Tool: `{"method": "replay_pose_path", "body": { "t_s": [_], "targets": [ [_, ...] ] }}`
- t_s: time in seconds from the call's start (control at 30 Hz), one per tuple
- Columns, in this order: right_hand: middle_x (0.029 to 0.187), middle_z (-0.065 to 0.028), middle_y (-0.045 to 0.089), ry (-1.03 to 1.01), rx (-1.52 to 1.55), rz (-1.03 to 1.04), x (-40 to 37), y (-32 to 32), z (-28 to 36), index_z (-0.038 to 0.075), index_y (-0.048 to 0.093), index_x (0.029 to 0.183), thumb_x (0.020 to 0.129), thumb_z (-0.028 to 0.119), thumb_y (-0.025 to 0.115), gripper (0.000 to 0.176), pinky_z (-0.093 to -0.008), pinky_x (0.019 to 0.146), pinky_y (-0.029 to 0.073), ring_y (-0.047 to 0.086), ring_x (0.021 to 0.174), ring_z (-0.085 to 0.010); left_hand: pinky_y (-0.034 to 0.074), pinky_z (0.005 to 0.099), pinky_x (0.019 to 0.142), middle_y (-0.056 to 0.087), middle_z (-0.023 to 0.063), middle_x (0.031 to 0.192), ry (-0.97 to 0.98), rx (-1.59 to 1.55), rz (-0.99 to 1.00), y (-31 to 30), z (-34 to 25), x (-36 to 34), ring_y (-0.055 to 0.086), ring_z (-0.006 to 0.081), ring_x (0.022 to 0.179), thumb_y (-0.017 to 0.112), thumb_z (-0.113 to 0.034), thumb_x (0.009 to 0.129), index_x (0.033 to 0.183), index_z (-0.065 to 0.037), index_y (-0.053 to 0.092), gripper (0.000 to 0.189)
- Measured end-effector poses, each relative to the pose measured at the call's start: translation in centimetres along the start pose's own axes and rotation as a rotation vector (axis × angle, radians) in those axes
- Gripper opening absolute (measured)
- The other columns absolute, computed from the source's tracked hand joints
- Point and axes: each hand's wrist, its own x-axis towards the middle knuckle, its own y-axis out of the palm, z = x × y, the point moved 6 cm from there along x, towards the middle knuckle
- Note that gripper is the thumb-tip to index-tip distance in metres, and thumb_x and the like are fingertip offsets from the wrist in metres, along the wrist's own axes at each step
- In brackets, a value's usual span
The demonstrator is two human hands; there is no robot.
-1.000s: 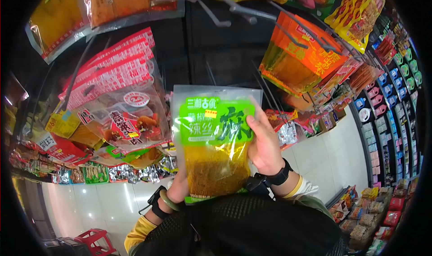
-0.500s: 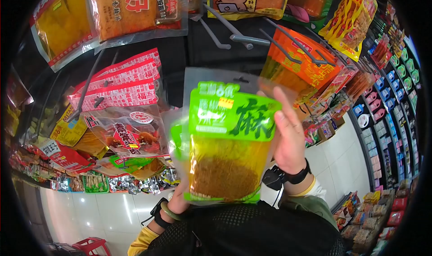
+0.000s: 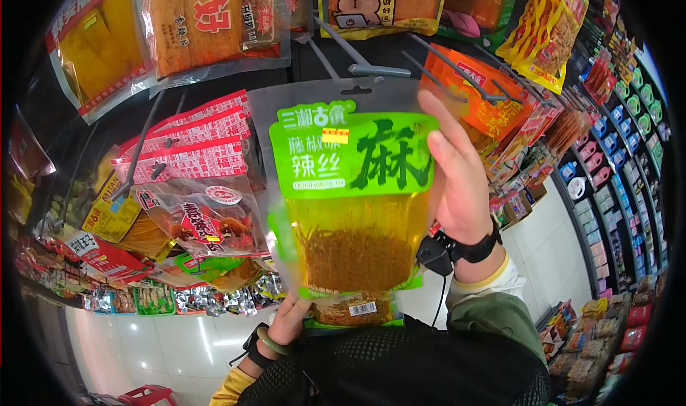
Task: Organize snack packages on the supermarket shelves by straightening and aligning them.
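Note:
My right hand (image 3: pixel 463 181) grips the right edge of a green and clear snack packet (image 3: pixel 357 206), its thumb at the front. The packet is upright with its label facing me, a yellow price sticker on it and brown shreds at the bottom. Below and behind it shows another green-edged snack packet (image 3: pixel 354 309) with a barcode. My left hand (image 3: pixel 289 320) is closed at that lower packet's left side; its fingers are partly hidden. Just above the front packet's hang hole, a grey display hook (image 3: pixel 379 70) sticks out.
Pink-topped packets (image 3: pixel 193 149) hang at left, orange packets (image 3: pixel 475 95) at right. Larger snack bags (image 3: pixel 189 27) hang along the top. Shelves of bottles (image 3: pixel 607 149) curve along the right, with a tiled floor (image 3: pixel 547 242) between. A red stool (image 3: pixel 146 395) stands at lower left.
The front packet has come up with my right hand, nearer the hooks. More of the barcoded packet now shows beneath it. My left hand has shifted slightly right.

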Motion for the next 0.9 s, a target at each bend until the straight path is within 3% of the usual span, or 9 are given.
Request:
{"method": "replay_pose_path", "body": {
  "t_s": [0.23,0.53,0.9],
  "targets": [
    [0.117,-0.0078,0.053,0.106,0.142,0.037,1.6,0.6,-0.4,0.0,0.04,0.13,0.092,0.007,0.042,0.038,-0.0275,0.092,0.039,0.051,0.106,-0.0137,0.026,0.0308,0.101,0.044,0.0076,0.128,-0.025,-0.021,-0.005,1.6,-1.6,0.5,0.038,0.0173,0.118,0.04,-0.02,0.095,0.132,0.002,0.033,0.044],
    [0.114,-0.0082,0.055,0.17,0.145,0.052,3.4,-0.6,-2.5,0.0,0.041,0.128,0.092,0.008,0.044,0.037,-0.0277,0.091,0.04,0.052,0.104,-0.0139,0.027,0.0303,0.101,0.044,0.0085,0.129,-0.035,-0.044,-0.004,1.3,-0.7,0.8,0.039,0.0176,0.118,0.039,-0.021,0.095,0.132,0.003,0.033,0.044],
    [0.112,-0.0082,0.056,0.105,0.113,0.075,6.7,-1.0,-3.8,0.0,0.046,0.124,0.091,0.009,0.046,0.034,-0.0276,0.091,0.04,0.053,0.102,-0.0141,0.03,0.0306,0.1,0.047,0.0071,0.126,-0.129,-0.261,-0.12,1.8,-0.6,1.0,0.041,0.0168,0.116,0.041,-0.021,0.094,0.129,0.001,0.038,0.041]
  ]
}}
